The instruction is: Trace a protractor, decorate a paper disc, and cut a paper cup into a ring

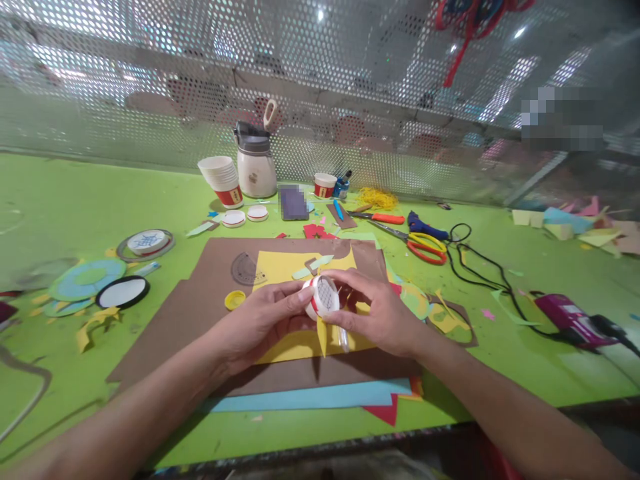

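The left hand's (273,310) fingers pinch a white disc (327,298) at its red-banded rim; the right hand's (383,313) fingers, moderately parted, grip its opposite edge. A yellow point (323,340) projects below. The step appears to be positioning, next calling for steady support, above the yellow sheet (277,268) on the green table (155,190).

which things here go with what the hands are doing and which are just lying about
Seem to belong: white round piece held by left hand and right hand, yellow pointed piece just below it, brown sheet and yellow sheet beneath the hands, scissors and blue glue gun (likely tools, unheld)

Seem just lying about: grey-lidded jug, phone, paper scraps at far right
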Motion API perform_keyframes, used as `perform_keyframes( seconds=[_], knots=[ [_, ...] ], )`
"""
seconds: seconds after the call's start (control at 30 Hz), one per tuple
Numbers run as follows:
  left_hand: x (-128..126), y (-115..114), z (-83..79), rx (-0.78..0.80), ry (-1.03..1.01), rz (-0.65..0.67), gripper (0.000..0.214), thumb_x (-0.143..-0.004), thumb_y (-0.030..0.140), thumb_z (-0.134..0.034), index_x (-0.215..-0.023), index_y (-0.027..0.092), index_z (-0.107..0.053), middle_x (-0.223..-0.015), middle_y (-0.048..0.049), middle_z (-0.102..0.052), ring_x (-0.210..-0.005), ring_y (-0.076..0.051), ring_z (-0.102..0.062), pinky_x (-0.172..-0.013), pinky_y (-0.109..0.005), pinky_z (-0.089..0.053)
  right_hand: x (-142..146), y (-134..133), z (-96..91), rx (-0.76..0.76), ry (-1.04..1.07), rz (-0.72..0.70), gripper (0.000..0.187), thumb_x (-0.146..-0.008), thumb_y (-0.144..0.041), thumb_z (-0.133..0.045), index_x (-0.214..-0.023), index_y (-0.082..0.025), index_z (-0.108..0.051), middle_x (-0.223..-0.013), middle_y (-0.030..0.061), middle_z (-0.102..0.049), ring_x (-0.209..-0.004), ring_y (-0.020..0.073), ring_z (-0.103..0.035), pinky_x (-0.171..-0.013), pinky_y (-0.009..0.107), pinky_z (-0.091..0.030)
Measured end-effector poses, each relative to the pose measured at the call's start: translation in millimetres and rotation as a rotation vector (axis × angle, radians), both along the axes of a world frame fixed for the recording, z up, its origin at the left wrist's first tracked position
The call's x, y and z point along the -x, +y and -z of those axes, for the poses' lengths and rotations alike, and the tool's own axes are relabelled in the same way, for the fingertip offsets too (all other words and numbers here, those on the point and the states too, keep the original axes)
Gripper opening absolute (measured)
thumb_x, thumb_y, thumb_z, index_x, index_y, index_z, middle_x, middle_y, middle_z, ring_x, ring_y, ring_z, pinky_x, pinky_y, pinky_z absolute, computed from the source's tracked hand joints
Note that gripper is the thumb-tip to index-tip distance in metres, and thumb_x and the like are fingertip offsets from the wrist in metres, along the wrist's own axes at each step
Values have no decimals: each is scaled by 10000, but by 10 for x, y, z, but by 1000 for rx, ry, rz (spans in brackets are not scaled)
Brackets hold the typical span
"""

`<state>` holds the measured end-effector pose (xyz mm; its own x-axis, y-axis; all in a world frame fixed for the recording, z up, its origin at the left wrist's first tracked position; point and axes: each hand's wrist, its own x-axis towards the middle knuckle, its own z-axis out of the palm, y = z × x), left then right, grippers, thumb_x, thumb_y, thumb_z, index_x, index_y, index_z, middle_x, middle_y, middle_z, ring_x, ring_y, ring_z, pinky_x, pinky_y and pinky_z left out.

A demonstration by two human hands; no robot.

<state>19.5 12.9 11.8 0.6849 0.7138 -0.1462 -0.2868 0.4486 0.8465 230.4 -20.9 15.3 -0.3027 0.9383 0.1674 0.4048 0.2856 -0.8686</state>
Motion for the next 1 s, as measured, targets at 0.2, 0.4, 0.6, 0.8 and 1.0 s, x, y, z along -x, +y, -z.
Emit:
perform_keyframes(
  seconds=[0.2,0.4,0.6,0.8,1.0],
  knots=[
    [51,33,12,70,1,-59,260,-882,334,-729,-1054,145,-780,-1024,-113,-773,-846,-182,-709,-776,-244,-553,-78,80,16,-36,55,50,372,-916,-402,-658,-1231,-203,-655,-1034,66,-646,-837,172,-627,-759,330,-549],
    [67,49,-29,115,25,-189,193,-885,279,-723,-1006,138,-779,-986,-109,-777,-810,-178,-715,-732,-244,-572,0,11,32,-253,-24,100,154,-914,-291,-669,-1017,-175,-669,-926,71,-667,-801,184,-632,-728,337,-543],
    [27,16,-12,122,26,-211,174,-849,264,-771,-975,144,-771,-959,-75,-768,-811,-139,-681,-760,-211,-568,189,-151,5,-807,-240,77,236,-930,-220,-654,-1154,-172,-597,-986,108,-651,-911,245,-597,-795,418,-533],
    [27,0,-43,88,19,-216,194,-838,282,-780,-988,159,-768,-992,-63,-761,-874,-153,-669,-800,-227,-553,238,-195,-37,-928,-340,70,232,-915,-248,-647,-1112,-136,-601,-928,129,-650,-842,253,-581,-748,432,-522],
    [59,-14,-74,31,-26,-169,223,-844,284,-750,-1044,189,-770,-1050,-80,-759,-915,-195,-668,-839,-279,-530,265,-263,6,-943,-343,65,271,-886,-214,-659,-1142,-142,-606,-952,127,-633,-839,254,-580,-742,425,-525]
  ],
)
